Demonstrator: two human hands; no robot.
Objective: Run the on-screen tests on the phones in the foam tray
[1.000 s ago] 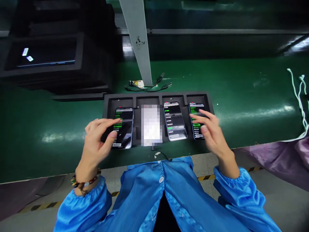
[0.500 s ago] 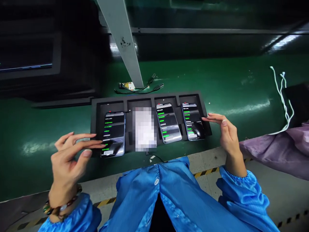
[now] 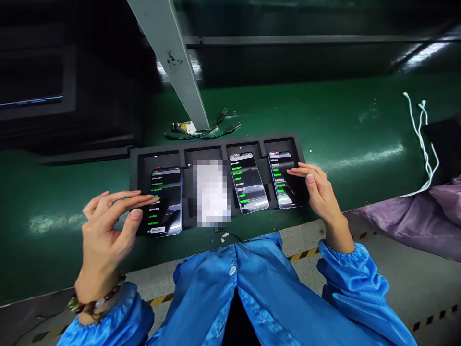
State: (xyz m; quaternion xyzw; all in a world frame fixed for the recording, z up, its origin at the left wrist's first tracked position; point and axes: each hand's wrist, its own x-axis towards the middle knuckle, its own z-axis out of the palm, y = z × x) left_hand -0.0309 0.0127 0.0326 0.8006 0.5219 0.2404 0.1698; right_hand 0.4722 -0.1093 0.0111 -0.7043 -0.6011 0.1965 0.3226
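A black tray (image 3: 211, 145) with several compartments lies on the green bench in front of me. The leftmost smartphone (image 3: 166, 202) shows a dark screen with green lines of text. My left hand (image 3: 110, 226) is open, its index fingertip over that screen; whether it touches I cannot tell. At the far right of the tray lies another smartphone (image 3: 283, 185) with a similar list. My right hand (image 3: 319, 192) is open, fingertips over its upper screen. Between them are a third smartphone (image 3: 249, 182), slightly tilted, and a blurred-out white rectangular item (image 3: 212, 192).
Black cables (image 3: 216, 129) lie behind the tray by a grey metal post (image 3: 180, 67). A large dark box-like unit (image 3: 97, 96) stands at the left. White cords (image 3: 421, 144) and purple cloth (image 3: 432, 206) are at the right.
My right hand has moved left, from the tray's right edge to over the rightmost smartphone. My left fingertip has shifted up the leftmost screen. The view has shifted slightly.
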